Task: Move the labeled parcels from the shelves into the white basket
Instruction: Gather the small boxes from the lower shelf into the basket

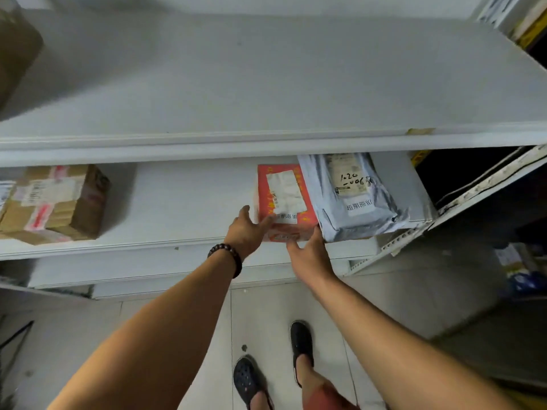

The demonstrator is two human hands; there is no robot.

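**Both hands on the red box, lower shelf**

From my remote feed: the left hand [245, 229] lies open, fingers fairly straight and resting on the near-left corner of the red box [284, 199], thumb spread away and off the box. A bead bracelet [228, 255] sits on that wrist.

The right hand [310, 255] grasps the box's near-right corner: one digit along the front edge, the rest running up the right side, between the box and the grey mailer bag [352, 196].

The box sits between the two hands, flat on the lower shelf [177, 202] at its front edge, white label up. The bag lies just right of the right hand, touching the box and overhanging the shelf front; it bears a handwritten number.

Well to the left of the left hand, a taped cardboard box [56, 202] rests on the same shelf. Below the arms, two dark shoes [300, 347] stand on the tiled floor [384, 306].
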